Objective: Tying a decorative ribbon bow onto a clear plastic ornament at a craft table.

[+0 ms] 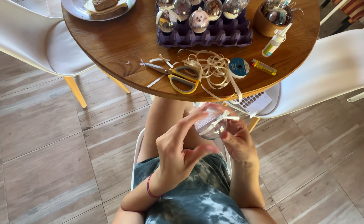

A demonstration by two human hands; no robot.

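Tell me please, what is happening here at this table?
A seated person holds a clear ball ornament over their lap, the left hand and the right hand both on it, with cream ribbon around its top. On the round wooden table lie yellow scissors, loose ribbon, a ribbon spool and a purple egg tray of finished ornaments.

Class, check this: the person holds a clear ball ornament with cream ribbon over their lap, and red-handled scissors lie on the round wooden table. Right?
Not quite. The scissors have yellow handles, not red, as the head view shows. The rest stands: both hands hold the clear ball ornament with cream ribbon over the lap.
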